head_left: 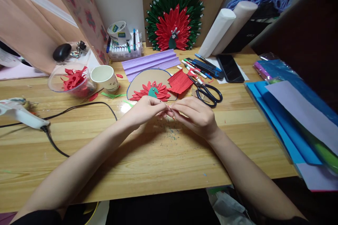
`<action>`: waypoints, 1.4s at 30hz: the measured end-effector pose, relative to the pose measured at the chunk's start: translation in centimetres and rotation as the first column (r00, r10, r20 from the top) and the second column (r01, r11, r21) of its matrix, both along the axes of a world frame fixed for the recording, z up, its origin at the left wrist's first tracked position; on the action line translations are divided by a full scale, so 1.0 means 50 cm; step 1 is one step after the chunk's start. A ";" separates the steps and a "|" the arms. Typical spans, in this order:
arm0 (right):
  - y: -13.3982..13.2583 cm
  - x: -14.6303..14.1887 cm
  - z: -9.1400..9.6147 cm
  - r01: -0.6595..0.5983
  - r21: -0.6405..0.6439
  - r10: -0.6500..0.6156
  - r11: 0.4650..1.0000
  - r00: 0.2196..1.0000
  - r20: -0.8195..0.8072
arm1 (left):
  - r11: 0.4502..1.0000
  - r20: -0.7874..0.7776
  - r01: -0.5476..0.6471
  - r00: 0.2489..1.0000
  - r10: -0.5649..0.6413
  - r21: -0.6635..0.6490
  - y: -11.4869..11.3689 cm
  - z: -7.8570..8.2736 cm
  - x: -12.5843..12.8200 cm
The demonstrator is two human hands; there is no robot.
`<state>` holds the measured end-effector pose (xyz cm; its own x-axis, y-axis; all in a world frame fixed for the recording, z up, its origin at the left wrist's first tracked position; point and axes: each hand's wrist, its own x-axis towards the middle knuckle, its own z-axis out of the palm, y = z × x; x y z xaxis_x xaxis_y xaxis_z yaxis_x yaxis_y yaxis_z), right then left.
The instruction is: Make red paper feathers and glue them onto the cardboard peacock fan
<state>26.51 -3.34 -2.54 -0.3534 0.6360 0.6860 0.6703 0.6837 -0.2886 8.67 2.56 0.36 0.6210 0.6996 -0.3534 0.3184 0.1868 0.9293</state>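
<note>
My left hand (146, 109) and my right hand (194, 114) meet at the middle of the wooden table (158, 154), fingertips pinched together on something tiny that I cannot make out. Just beyond them lies a half-round cardboard base (144, 79) with red paper petals (149, 92) and a green bird body (153, 92) stuck on it. A red crepe sheet (180, 81) lies beside the base on the right. Black scissors (208, 93) rest to the right of that.
A glue gun (19, 112) with a black cord (79, 107) lies at the left. A clear bowl of red petals (72, 81) and a paper cup (105, 77) stand behind it. Purple paper (150, 62), markers (196, 68), a phone (230, 68) and coloured sheets (290, 119) fill the back and right. A finished peacock fan (174, 17) leans at the rear.
</note>
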 end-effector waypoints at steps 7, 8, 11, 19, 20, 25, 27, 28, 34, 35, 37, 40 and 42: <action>0.002 0.006 0.006 -0.033 0.018 0.033 0.999 0.999 0.008 | 0.998 0.059 -0.012 0.998 0.015 -0.057 0.002 0.001 -0.001; 0.001 0.005 0.006 -0.035 0.011 0.035 0.999 0.999 0.005 | 0.999 0.049 -0.016 0.999 0.018 -0.045 0.001 0.002 -0.001; -0.002 0.001 0.007 -0.024 -0.040 0.021 0.999 0.998 -0.060 | 1.000 0.015 -0.015 1.000 0.015 0.019 0.001 0.004 -0.001; 0.004 -0.007 0.009 -0.185 -0.553 -0.232 0.813 0.767 -0.599 | 0.978 -0.058 -0.023 0.998 0.036 0.209 -0.009 0.029 0.000; 0.007 -0.005 0.007 -0.243 -0.589 -0.247 0.770 0.738 -0.628 | 0.975 -0.059 -0.017 0.998 0.031 0.223 -0.011 0.032 0.001; 0.014 0.001 0.004 -0.385 -0.661 -0.283 0.644 0.683 -0.673 | 0.940 -0.083 0.042 0.996 -0.014 0.339 -0.019 0.040 0.003; 0.014 0.001 0.006 -0.390 -0.678 -0.309 0.622 0.674 -0.671 | 0.917 -0.126 0.059 0.992 -0.009 0.395 -0.020 0.041 0.003; 0.013 0.002 0.006 -0.388 -0.684 -0.321 0.618 0.669 -0.670 | 0.906 -0.146 0.071 0.989 -0.010 0.417 -0.020 0.041 0.003; 0.016 0.007 0.003 -0.403 -0.692 -0.368 0.600 0.629 -0.685 | 0.864 -0.188 0.102 0.982 -0.009 0.492 -0.015 0.035 -0.002; 0.017 0.009 0.002 -0.404 -0.697 -0.370 0.592 0.632 -0.681 | 0.859 -0.188 0.101 0.982 -0.005 0.503 -0.014 0.034 -0.003; 0.019 0.011 0.000 -0.395 -0.704 -0.363 0.590 0.649 -0.669 | 0.848 -0.176 0.099 0.984 -0.007 0.521 -0.013 0.032 -0.004; 0.018 0.013 0.003 -0.334 -0.678 -0.331 0.655 0.679 -0.655 | 0.835 -0.135 0.073 0.991 0.002 0.545 -0.014 0.030 -0.002; 0.014 0.011 0.008 -0.252 -0.622 -0.292 0.741 0.713 -0.637 | 0.834 -0.115 0.049 0.993 0.017 0.549 -0.016 0.028 0.001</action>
<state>27.08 -2.64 -2.13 0.0360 0.9892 0.1421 0.1168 0.1371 -0.9837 8.73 1.77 1.76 0.6137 0.7893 0.0200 0.4237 -0.3506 0.8352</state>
